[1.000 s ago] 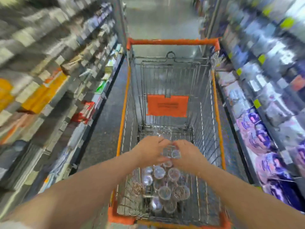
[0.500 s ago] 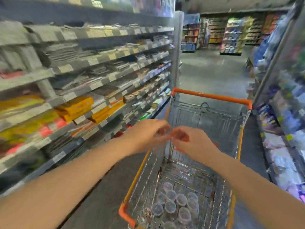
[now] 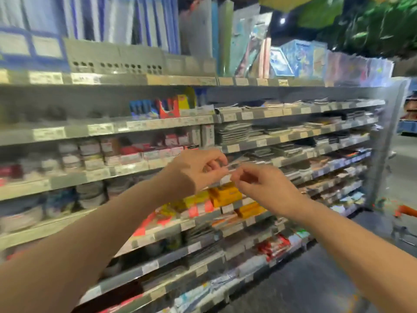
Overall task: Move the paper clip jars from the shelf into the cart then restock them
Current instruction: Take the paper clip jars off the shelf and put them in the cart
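Observation:
My left hand and my right hand are raised side by side in front of the stationery shelves, fingertips nearly meeting. Both have curled fingers. Between them is a small clear paper clip jar, blurred and mostly hidden by the fingers, which both hands pinch. Only an orange corner of the cart shows, at the right edge, low beside the shelf end. The jars inside it are out of view.
Tiered shelves with price labels run from left to right, packed with boxes, yellow packs and stacked notebooks. Folders stand on the top shelf. Dark aisle floor lies at the lower right.
My view swung up and left from the cart to face the shelves. Both hands rose out of the cart basket together and now hang level with the middle shelves.

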